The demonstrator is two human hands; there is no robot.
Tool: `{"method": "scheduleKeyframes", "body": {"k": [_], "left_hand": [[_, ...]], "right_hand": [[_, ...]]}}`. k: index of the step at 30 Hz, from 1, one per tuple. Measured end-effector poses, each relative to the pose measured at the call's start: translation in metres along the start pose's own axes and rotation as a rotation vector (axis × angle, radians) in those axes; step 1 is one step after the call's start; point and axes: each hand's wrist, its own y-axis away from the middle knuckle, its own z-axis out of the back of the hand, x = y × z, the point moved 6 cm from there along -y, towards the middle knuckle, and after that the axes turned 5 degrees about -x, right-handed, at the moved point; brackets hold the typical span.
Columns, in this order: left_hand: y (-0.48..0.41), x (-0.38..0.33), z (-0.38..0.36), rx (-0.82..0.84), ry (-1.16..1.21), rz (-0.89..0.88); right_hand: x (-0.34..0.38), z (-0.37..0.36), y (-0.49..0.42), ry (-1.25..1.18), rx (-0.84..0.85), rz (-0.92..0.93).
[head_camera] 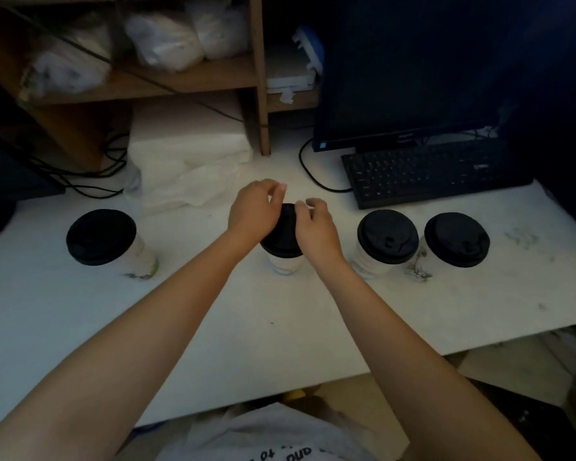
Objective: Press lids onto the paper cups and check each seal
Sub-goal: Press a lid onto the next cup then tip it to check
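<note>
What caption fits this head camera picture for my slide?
Left hand and right hand at the black lid of the middle paper cup, three lidded cups beside it.

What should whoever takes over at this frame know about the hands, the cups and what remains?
Left hand: over the middle lid, fingers curled; contact unclear.
Right hand: fingers curled on that lid's far rim.
Things: four lidded cups in a row on the table: left cup, middle cup, near-right cup, far-right cup.
Done: all lids on.
Left: finish the middle seal; whether the others were checked cannot be told.
</note>
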Motion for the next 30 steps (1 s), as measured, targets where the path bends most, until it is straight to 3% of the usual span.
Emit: {"method": "scheduleKeyframes", "body": {"k": [4,10,14,20,24,28,30], "left_hand": [[0.018,0.004,-0.020,0.073,0.004,0.113],[0.019,0.003,-0.025,0.040,-0.033,0.066],[0.016,0.003,-0.025,0.075,-0.048,0.033],[0.009,-0.007,-0.017,0.289,-0.001,-0.117],[0.002,-0.013,-0.008,0.386,-0.176,-0.284],[-0.006,-0.013,-0.002,0.396,-0.477,-0.412],[-0.006,-0.016,-0.002,0.385,-0.507,-0.421]], "right_hand": [[0.010,-0.011,-0.012,0.150,0.033,0.168],[0.001,-0.014,-0.018,0.154,-0.029,0.261],[0.002,-0.014,-0.018,0.129,-0.042,0.266],[0.000,-0.014,-0.004,0.000,-0.070,0.142],[-0.008,-0.016,0.014,-0.224,0.025,0.098],[-0.029,-0.019,0.029,-0.288,0.149,0.110],[-0.046,-0.020,0.032,-0.326,0.208,0.040]]}}
